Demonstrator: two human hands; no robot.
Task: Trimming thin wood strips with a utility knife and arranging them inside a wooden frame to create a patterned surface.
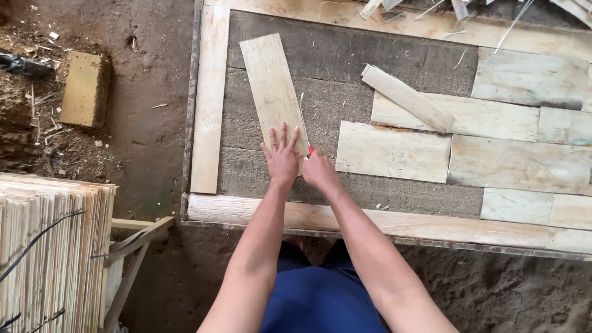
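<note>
My left hand (pixel 282 157) lies flat with fingers spread on the near end of a long pale veneer strip (pixel 271 86) that sits at a slant on a grey board. My right hand (pixel 318 168) is closed around a small red-handled cutter (pixel 310 150) at the strip's right edge. A thin sliver of wood (pixel 301 105) curls up along that edge. Both forearms reach in from the bottom of the view.
Several pale veneer pieces (pixel 394 151) lie patched together to the right, with a narrow strip (pixel 407 97) across them. Wooden planks (pixel 209 98) frame the board. A stack of veneer sheets (pixel 52 246) stands at lower left, a yellowish block (pixel 83 89) on the dirt floor.
</note>
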